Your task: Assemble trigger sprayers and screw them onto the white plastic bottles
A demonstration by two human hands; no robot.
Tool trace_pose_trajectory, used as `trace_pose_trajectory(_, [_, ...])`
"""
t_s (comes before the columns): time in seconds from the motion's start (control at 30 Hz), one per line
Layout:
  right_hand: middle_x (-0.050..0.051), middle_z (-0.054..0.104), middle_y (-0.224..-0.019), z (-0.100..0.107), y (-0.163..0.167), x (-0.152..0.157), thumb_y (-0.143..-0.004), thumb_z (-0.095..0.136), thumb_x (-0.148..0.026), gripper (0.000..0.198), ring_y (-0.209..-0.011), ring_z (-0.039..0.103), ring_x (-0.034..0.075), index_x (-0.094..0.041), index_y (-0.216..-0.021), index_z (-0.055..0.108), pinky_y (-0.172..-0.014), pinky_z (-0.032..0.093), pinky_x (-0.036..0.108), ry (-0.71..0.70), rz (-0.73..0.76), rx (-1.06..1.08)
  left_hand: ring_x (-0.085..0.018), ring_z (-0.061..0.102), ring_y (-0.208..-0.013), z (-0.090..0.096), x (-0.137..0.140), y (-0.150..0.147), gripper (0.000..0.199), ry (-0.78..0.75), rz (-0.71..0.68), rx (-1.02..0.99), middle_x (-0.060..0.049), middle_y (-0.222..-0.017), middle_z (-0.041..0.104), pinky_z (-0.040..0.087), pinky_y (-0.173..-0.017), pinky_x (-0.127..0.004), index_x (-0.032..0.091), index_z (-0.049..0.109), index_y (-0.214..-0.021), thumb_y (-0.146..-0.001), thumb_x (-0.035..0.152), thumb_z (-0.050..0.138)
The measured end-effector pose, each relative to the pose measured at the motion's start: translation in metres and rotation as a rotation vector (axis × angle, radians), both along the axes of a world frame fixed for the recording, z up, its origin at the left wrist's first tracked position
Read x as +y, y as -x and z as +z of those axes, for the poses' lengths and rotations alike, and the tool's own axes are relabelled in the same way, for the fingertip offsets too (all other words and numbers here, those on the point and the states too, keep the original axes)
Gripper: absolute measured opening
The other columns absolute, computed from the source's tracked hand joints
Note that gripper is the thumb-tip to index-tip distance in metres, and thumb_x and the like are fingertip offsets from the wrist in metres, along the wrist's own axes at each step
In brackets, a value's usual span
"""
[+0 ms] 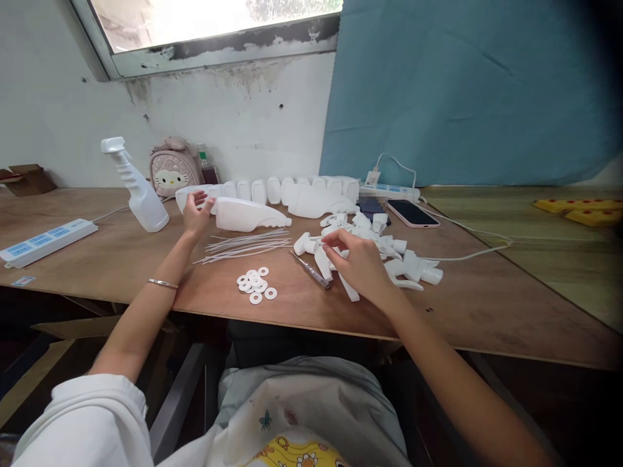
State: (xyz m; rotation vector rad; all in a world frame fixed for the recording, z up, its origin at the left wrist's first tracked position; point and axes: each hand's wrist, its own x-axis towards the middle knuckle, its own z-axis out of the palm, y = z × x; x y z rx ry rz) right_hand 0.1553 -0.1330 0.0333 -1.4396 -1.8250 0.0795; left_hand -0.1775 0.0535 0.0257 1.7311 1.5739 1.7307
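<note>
Right hand (357,259), centre right, has its grip nearly pinched at a white spray head (305,244), can't tell if it holds it, while the left hand (197,217), left of centre, has its grip loosely open by the white bottles (248,214), contact unclear. More spray heads (416,267) heap right of centre on the tabletop (209,292), with a screwdriver-like tool (314,272), white washers (256,283) and thin white tubes (243,249) mid-frame. Farther out: spray bottle (146,204) and pink bag (172,162) at left, phone (413,213) at right.
</note>
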Motion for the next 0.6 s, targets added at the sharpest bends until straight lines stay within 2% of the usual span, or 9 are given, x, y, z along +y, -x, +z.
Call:
trace_pose_trajectory(0.07, [0.004,0.069,-0.085,0.000,0.000,0.000,-0.080,0.048,-0.024,0.013,-0.078,0.063,0.021,-0.021,-0.083,0.059,-0.068,0.044,0.033,-0.001,-0.015,-0.017,-0.020,0.054,-0.103,0.005,0.008,0.012,0.029,-0.012,0.255,0.018,-0.011,-0.109,0.058,0.039,-0.091,-0.032,0.014,0.049,-0.103,-0.077,0.025,0.052])
trace_pose_trajectory(0.13, [0.004,0.069,-0.084,-0.001,0.000,0.001,-0.080,0.048,-0.023,0.012,-0.079,0.062,0.021,-0.020,-0.084,0.059,-0.068,0.044,0.033,0.001,-0.027,-0.034,-0.023,0.050,-0.107,0.009,0.013,0.024,0.029,0.037,0.442,0.043,-0.013,-0.109,0.056,0.034,-0.095,-0.037,0.011,0.047,-0.103,-0.074,0.017,0.053])
trace_pose_trajectory(0.27, [0.004,0.069,-0.084,-0.003,0.000,0.002,-0.079,0.048,-0.022,0.013,-0.080,0.063,0.022,-0.020,-0.086,0.059,-0.068,0.044,0.033,-0.019,-0.041,-0.053,-0.033,0.034,-0.118,0.014,0.003,0.041,0.048,0.077,0.633,0.103,-0.020,-0.121,0.044,0.022,-0.099,-0.047,0.006,0.041,-0.107,-0.064,0.010,0.061])
trace_pose_trajectory(0.4, [0.005,0.069,-0.086,-0.006,0.000,0.003,-0.080,0.048,-0.022,0.014,-0.081,0.063,0.022,-0.020,-0.087,0.059,-0.070,0.045,0.034,-0.054,-0.039,-0.056,-0.035,0.027,-0.121,0.018,-0.019,0.070,0.060,0.033,0.824,0.142,-0.020,-0.131,0.029,0.018,-0.097,-0.050,0.010,0.032,-0.111,-0.061,0.012,0.066])
trace_pose_trajectory(0.5, [0.005,0.069,-0.086,-0.008,0.000,0.004,-0.079,0.047,-0.022,0.014,-0.081,0.064,0.022,-0.020,-0.088,0.059,-0.069,0.045,0.033,-0.063,-0.033,-0.067,-0.039,0.023,-0.123,0.019,-0.024,0.109,0.071,0.225,0.825,0.079,-0.022,-0.128,0.031,0.017,-0.096,-0.055,0.012,0.031,-0.101,-0.048,0.016,0.078])
trace_pose_trajectory(0.53, [0.005,0.069,-0.086,-0.008,0.001,0.005,-0.079,0.048,-0.021,0.014,-0.080,0.064,0.022,-0.020,-0.088,0.059,-0.069,0.045,0.033,-0.067,-0.031,-0.072,-0.039,0.022,-0.124,0.018,-0.022,0.123,0.070,0.279,0.746,0.081,-0.021,-0.124,0.036,0.019,-0.094,-0.057,0.014,0.031,-0.095,-0.045,0.016,0.080])
trace_pose_trajectory(0.6, [0.005,0.069,-0.085,-0.009,0.001,0.005,-0.079,0.048,-0.021,0.015,-0.079,0.064,0.022,-0.020,-0.088,0.059,-0.069,0.046,0.033,-0.072,-0.029,-0.077,-0.039,0.025,-0.123,0.013,-0.015,0.146,0.061,0.294,0.451,0.145,-0.015,-0.109,0.048,0.025,-0.090,-0.056,0.018,0.029,-0.082,-0.048,0.019,0.079])
